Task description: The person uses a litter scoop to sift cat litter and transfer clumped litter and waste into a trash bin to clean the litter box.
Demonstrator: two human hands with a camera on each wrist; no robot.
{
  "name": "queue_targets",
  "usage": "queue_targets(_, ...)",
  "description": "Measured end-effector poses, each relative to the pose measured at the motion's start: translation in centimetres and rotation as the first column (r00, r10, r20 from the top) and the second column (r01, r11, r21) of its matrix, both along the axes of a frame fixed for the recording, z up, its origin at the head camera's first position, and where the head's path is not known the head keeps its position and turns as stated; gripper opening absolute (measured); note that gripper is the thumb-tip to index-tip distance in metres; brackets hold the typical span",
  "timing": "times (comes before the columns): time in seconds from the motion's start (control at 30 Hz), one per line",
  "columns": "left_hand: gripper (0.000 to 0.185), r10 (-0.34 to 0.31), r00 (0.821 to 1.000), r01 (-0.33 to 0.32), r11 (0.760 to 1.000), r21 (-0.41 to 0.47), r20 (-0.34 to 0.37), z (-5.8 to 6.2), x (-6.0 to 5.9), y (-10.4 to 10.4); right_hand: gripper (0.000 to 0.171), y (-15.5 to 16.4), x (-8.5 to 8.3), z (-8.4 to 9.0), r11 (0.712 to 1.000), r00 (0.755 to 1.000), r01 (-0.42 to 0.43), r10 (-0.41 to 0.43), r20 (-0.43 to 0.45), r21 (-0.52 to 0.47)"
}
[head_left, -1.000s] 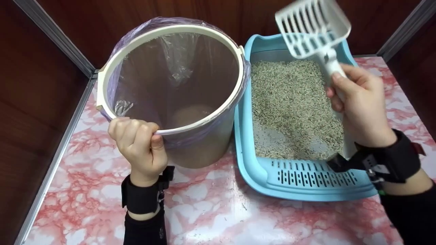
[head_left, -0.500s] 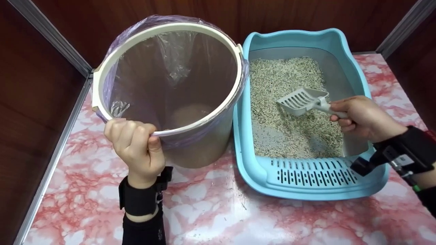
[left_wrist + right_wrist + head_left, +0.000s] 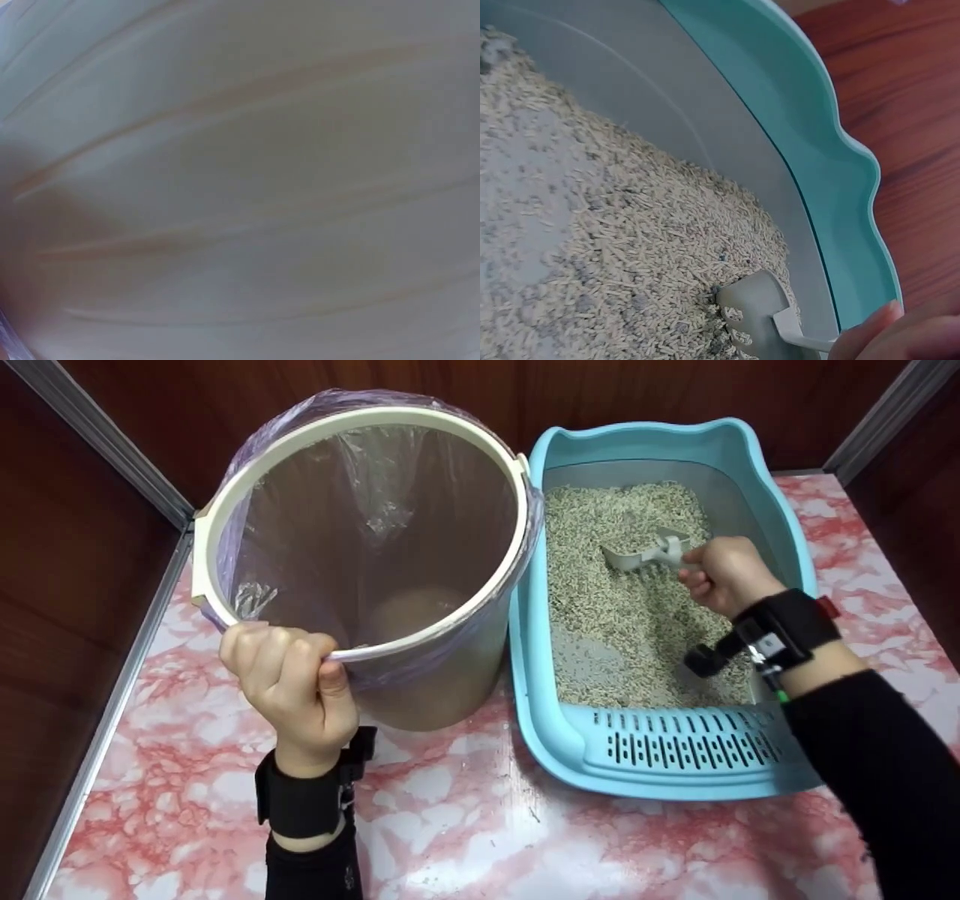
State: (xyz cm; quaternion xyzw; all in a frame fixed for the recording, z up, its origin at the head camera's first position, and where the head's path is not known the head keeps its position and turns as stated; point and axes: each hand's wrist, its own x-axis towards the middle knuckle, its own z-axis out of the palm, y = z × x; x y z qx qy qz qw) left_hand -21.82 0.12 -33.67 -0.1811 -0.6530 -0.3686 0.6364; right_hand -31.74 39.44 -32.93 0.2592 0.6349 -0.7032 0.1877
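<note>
The left grip [image 3: 289, 690] curls around the bin [image 3: 360, 555] rim. The right grip [image 3: 724, 574] clasps the scoop [image 3: 645, 553], dug into litter [image 3: 622, 607] in the tray [image 3: 540, 690].

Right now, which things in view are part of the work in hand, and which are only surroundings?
In use:
- scoop, held by the right hand, dug into the litter
- blue litter tray
- lined bin, its rim gripped by the left hand

Just there:
- pink marbled tabletop
- dark wood walls
</note>
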Motion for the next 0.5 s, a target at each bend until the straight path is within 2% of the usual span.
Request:
queue_targets(0.13,0.065,0.005,1.000,-0.005,1.000,0.006,-0.002,0.2,0.1,0.1,0.048,-0.6,-1.0,-1.1,1.000,0.999,0.012,-0.012,-0.038,0.008)
queue_targets(0.2,0.065,0.003,1.000,-0.003,1.000,0.005,-0.005,0.2,0.1,0.1,0.053,-0.7,-1.2,-1.8,1.000,0.998,0.021,-0.021,-0.061,0.009)
queue_targets(0.43,0.065,0.002,1.000,-0.002,1.000,0.004,-0.007,0.3,0.1,0.2,0.036,-0.8,-1.4,-4.6,0.997,0.988,0.054,-0.061,-0.141,-0.054)
queue_targets(0.5,0.064,0.004,1.000,-0.004,1.000,0.008,-0.008,0.2,0.0,0.1,0.024,-0.8,-1.4,-5.1,0.996,0.987,0.037,-0.050,-0.152,-0.086)
